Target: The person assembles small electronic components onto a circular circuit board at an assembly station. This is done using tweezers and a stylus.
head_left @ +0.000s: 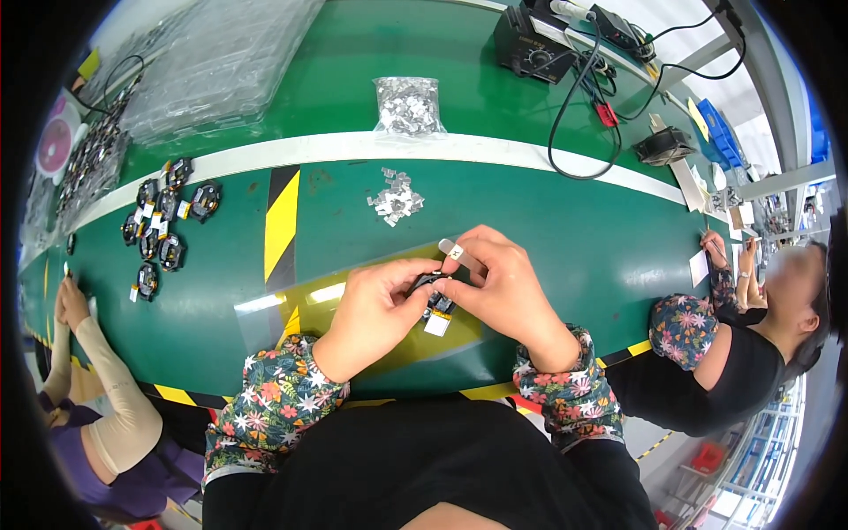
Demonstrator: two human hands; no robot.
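My left hand (375, 299) pinches a small black electronic assembly (426, 281) over the amber mat, close in front of me. A white tab (436, 324) hangs below this part on its near side. My right hand (499, 281) is closed at the part's right side, thumb and fingertips near its upper edge. Between the right fingers a flat, pale, round-ended strip (456, 253) sticks up; its lower end is hidden, so its exact kind does not show. The fingers cover much of the assembly.
Several similar black assemblies (168, 205) lie at the left. Beyond my hands sit a pile of small pale pieces (397, 200) and a clear bag (408, 104) of them. Stacked clear trays (221, 75), a black dial box (533, 46) and cables stand farther back. People work on both sides.
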